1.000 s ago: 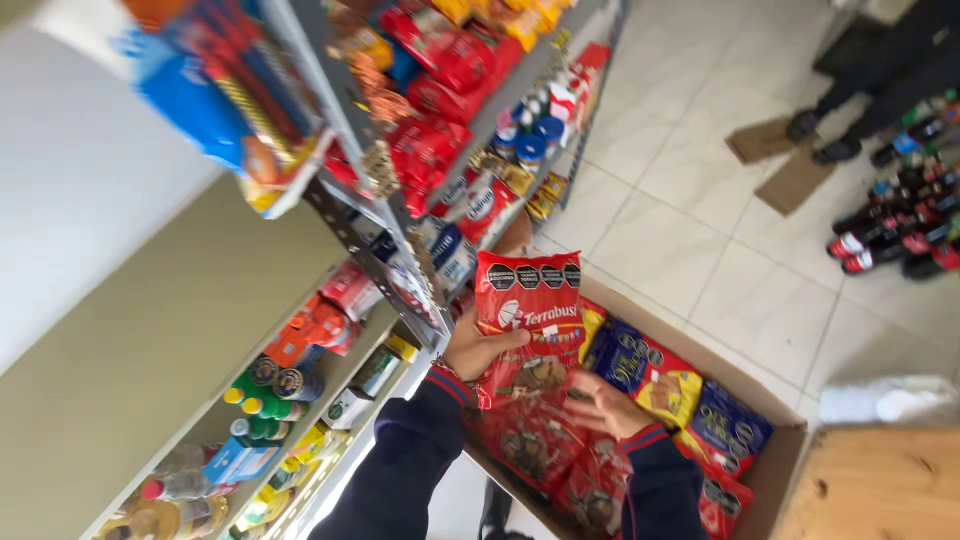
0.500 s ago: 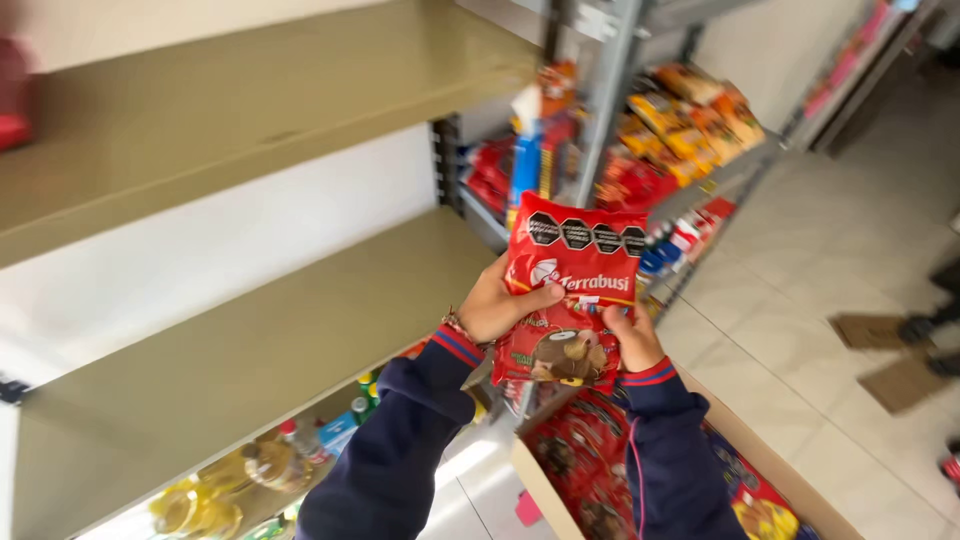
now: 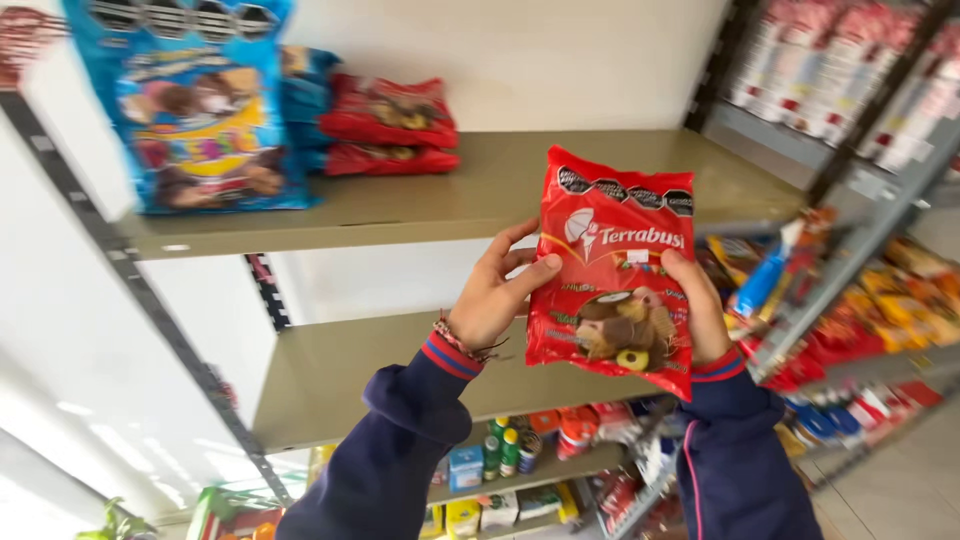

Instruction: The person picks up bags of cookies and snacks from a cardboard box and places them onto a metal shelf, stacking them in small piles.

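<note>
Holding a red cookie bag (image 3: pixel 615 275) upright at frame centre, long axis vertical: left hand (image 3: pixel 495 295) grips its left edge, right hand (image 3: pixel 700 310) its right edge, both equally near. Olive shelf (image 3: pixel 480 195) lies just behind and above. Vs. 0.5 s ago: bag raised, upper shelf w/ red packs (image 3: pixel 390 125) and blue bag (image 3: pixel 205 110) at upper left now in view.

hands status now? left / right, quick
Left hand: closed on the left edge of the red snack bag.
Right hand: closed on the same bag's right edge.

Navy sleeves, red-striped cuffs, beaded bracelet (image 3: pixel 458 340)
</note>
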